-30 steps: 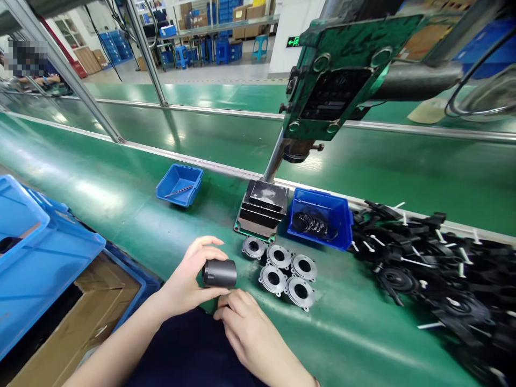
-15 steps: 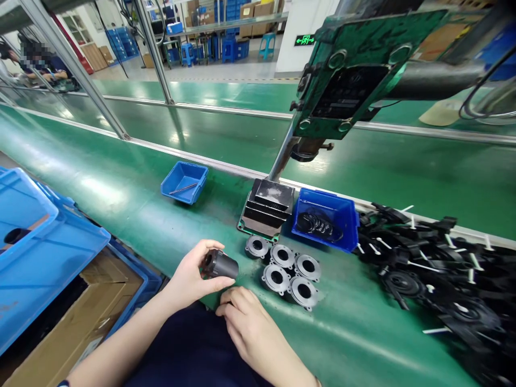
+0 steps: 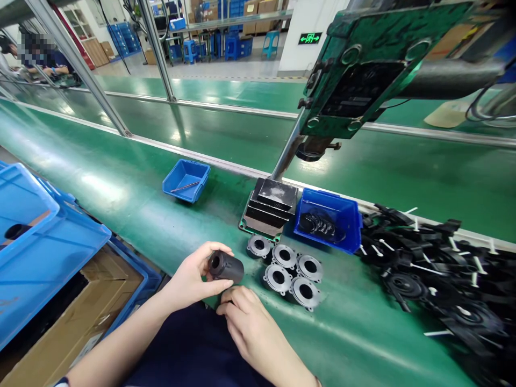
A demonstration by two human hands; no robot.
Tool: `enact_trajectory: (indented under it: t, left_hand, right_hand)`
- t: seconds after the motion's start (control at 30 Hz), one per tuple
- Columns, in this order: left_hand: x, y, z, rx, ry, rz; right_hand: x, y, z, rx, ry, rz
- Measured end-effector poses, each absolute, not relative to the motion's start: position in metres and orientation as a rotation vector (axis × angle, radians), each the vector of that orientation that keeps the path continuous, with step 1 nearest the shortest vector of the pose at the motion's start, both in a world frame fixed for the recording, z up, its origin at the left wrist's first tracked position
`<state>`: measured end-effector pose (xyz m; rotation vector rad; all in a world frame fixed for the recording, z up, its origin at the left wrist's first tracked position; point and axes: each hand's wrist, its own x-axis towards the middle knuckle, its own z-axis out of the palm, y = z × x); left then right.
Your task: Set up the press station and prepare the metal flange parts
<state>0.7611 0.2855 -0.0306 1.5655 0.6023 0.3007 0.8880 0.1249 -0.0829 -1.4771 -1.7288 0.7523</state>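
Note:
My left hand (image 3: 197, 277) is closed round a black plastic cylinder (image 3: 231, 269), thumb below and fingers above. The cylinder lies tilted, with the round hole in its end facing left. Just below it, my right hand (image 3: 245, 312) rests near the bench edge with its fingers curled together. Whatever those fingers hold, if anything, is hidden. To the right of both hands, several round flanged parts (image 3: 305, 290) with grey ring faces and dark centre holes stand grouped on the green bench (image 3: 363, 322).
A green press (image 3: 363, 70) rises over its black stepped base (image 3: 274, 199). Beside it, a blue bin (image 3: 349, 226) holds black rings. Black parts with white pins (image 3: 435, 269) are heaped at right. A small blue bin (image 3: 185, 180) holds a thin rod. Blue crates (image 3: 80, 236) stand at left.
My left hand has turned the cylinder, so its holed end now shows more toward me. My right hand has barely moved.

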Motion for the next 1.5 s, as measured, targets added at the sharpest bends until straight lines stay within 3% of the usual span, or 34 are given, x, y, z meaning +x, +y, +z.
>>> enact_trajectory:
  t: [0.5,0.7,0.97,1.5]
  left_hand:
    - [0.761,0.289,-0.035,1.081,0.349,0.233]
    - [0.764,0.287,-0.040,0.895,0.459,0.286]
    - [0.765,0.289,-0.040,0.370,0.377,0.179]
    - [0.755,0.296,-0.055,0.560,0.241,0.327]
  right_hand:
    - [0.888,0.125,-0.082,-1.508,-1.730,0.736]
    - [0.889,0.127,-0.081,-1.490,-1.732,0.725]
    - [0.888,0.125,-0.084,-1.483,-1.747,0.717]
    - [0.887,0.126,-0.083,-1.507,-1.752,0.714]
